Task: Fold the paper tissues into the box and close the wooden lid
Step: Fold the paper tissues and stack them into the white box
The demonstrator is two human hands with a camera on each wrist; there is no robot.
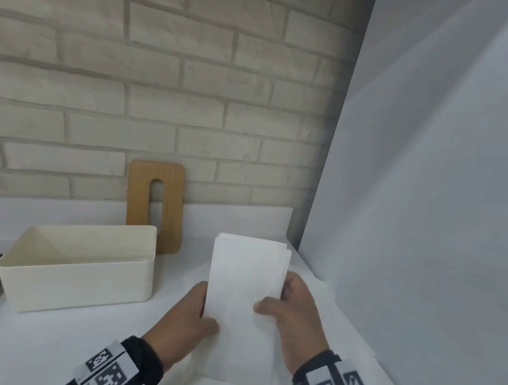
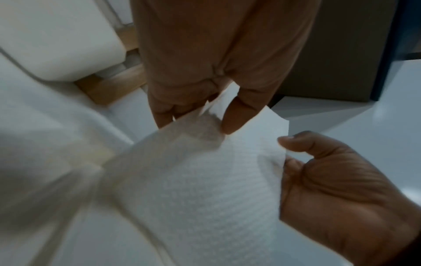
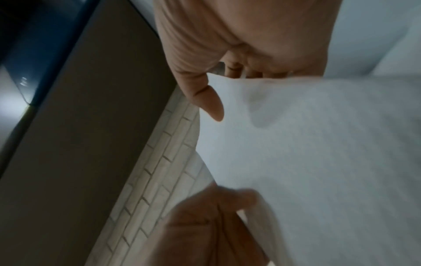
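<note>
Both hands on the folded paper tissues [image 1: 242,302], held up just right of the cream box [image 1: 77,264]: left hand [image 1: 195,312] pinches the left edge, right hand [image 1: 291,310] pinches the right. Box stands open, nothing visible inside. Behind it, the slotted wooden lid [image 1: 155,204] leans upright on the brick wall [image 1: 166,64]. No readable writing.

A folded stack of white embossed paper tissues [image 1: 242,302] stands upright as a tall narrow rectangle at lower centre of the head view, lifted off the white surface, its top edges slightly uneven. At lower left my open cream rectangular plastic box [image 1: 76,268] sits with nothing visible inside. Behind its right end, at centre frame, the rounded wooden lid with an oblong slot [image 1: 154,204] leans upright against the brick wall.
</note>
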